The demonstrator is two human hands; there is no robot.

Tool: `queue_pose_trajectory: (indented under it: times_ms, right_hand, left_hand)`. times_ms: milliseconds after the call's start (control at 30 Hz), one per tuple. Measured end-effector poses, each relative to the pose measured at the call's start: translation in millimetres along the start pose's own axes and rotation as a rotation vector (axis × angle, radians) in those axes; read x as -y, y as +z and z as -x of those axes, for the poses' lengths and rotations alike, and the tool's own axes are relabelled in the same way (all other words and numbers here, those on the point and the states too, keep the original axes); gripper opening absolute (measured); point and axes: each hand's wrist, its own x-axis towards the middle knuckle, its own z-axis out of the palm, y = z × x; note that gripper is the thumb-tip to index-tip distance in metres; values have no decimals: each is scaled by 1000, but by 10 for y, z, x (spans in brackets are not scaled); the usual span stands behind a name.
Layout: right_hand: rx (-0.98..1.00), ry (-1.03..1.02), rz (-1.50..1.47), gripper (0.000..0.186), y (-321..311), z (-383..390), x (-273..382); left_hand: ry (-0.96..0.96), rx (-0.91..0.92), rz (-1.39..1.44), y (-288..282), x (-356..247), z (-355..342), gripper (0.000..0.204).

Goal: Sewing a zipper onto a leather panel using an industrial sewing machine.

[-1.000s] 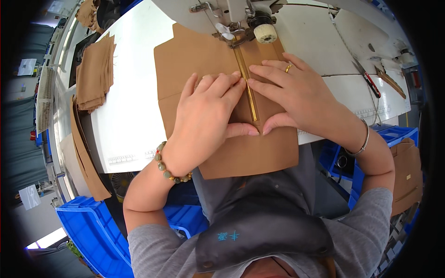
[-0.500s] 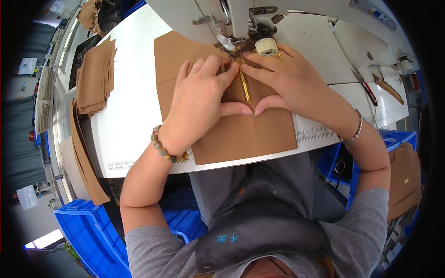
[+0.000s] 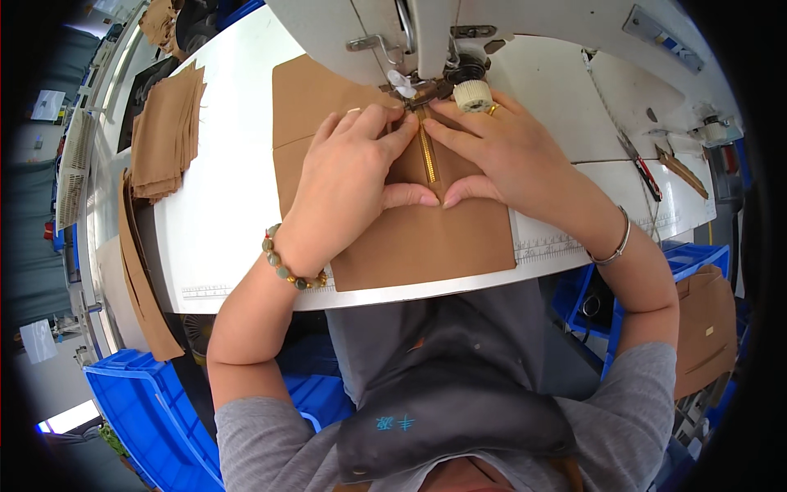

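Observation:
A brown leather-like panel (image 3: pixel 426 250) lies flat on the white table under the sewing machine's presser foot (image 3: pixel 421 98). A gold-toothed zipper (image 3: pixel 429 160) runs down a slot in the panel, toward me from the foot. On the zipper's left, my left hand (image 3: pixel 348 168) presses the panel, index fingertip beside the teeth and thumb stretched inward. My right hand (image 3: pixel 512 152) rests on the other side with its fingers spread, the upper ones close to the foot. Both thumb tips nearly meet at the zipper's near end. The needle point is hard to make out.
The sewing machine head (image 3: pixel 410 37) with a white knob (image 3: pixel 473 96) overhangs the work. Brown cut pieces (image 3: pixel 166 135) are stacked on the left, near long strips (image 3: pixel 139 271). Red-handled snips (image 3: pixel 642 168) lie on the right. Blue bins (image 3: pixel 152 410) stand below the table.
The whole view has shifted slightly. Both hands keep nearly the same pose on the panel, and the zipper remains between them under the foot.

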Motion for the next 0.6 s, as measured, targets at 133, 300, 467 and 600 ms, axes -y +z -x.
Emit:
queue_pose_trajectory:
  times_ms: [133, 300, 467, 600]
  right_hand:
    - [-30, -41, -121, 59, -44, 48, 35]
    - [-58, -106, -172, 42, -79, 95, 96]
    - [-60, -88, -188, 39, -71, 90, 115]
    - [-44, -87, -170, 38, -81, 88, 132]
  left_hand:
    - [-61, -40, 56, 56, -99, 129, 68]
    - [-85, -70, 96, 105, -261, 371, 53]
    - [-88, -107, 192, 161, -347, 433, 50]
    - [-41, -100, 127, 127, -338, 406, 50]
